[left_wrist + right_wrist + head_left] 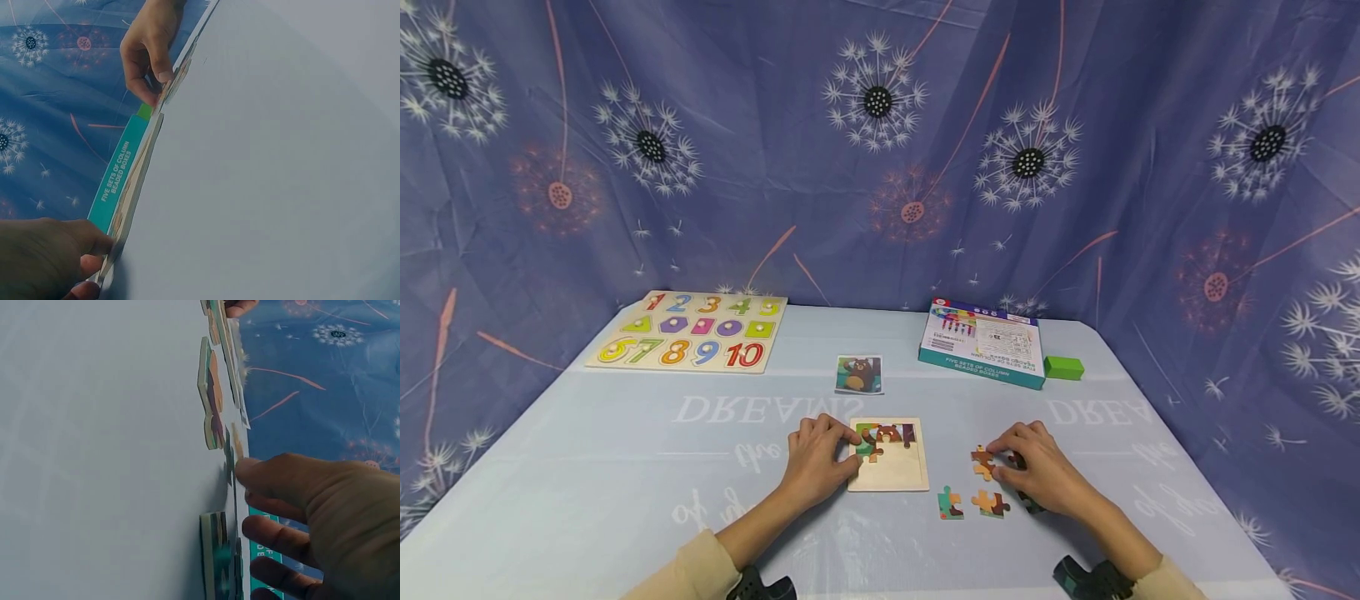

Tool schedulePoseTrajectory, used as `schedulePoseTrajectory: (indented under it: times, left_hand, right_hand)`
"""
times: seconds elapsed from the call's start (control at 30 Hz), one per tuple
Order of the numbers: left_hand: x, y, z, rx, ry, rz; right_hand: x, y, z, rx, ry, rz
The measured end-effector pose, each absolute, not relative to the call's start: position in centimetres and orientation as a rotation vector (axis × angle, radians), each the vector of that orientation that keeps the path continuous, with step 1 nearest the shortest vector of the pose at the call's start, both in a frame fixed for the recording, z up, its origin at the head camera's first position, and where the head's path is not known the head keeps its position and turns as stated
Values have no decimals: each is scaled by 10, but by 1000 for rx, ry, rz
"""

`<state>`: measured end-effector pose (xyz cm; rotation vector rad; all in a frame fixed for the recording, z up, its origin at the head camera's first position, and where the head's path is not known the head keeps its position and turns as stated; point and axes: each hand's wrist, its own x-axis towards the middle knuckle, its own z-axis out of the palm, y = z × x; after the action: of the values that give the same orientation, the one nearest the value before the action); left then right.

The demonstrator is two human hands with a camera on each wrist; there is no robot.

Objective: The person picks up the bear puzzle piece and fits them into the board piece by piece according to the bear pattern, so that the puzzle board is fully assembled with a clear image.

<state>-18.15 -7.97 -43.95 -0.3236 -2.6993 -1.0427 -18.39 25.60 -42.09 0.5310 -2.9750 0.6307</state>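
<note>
A light wooden puzzle board (889,477) lies on the table, with several bear-picture pieces fitted along its top and upper left. My left hand (815,458) holds the board's left edge between thumb and fingers. To the right of the board, my right hand (1043,468) pinches a brown and orange puzzle piece (982,463) with thumb and index finger, low over the table. Nearer to me lie a teal piece (949,505) and an orange-brown piece (991,504). Darker pieces sit beneath the right hand, partly hidden by it; in the right wrist view a small stack (214,556) shows there.
Behind the board lies a small bear picture card (859,375). A number and shape board (688,331) is at the back left. A teal and white box (981,343) stands at the back right, beside a green block (1063,368). A dandelion-print cloth (775,150) hangs behind the table.
</note>
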Motion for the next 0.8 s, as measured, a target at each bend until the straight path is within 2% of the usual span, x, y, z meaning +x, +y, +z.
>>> schedulePoseTrajectory:
  times: [0.8]
  left_hand:
    - [-182, -80, -440, -315, -2711, -1036]
  right_hand:
    - [-188, 209, -408, 638, -2875, 716]
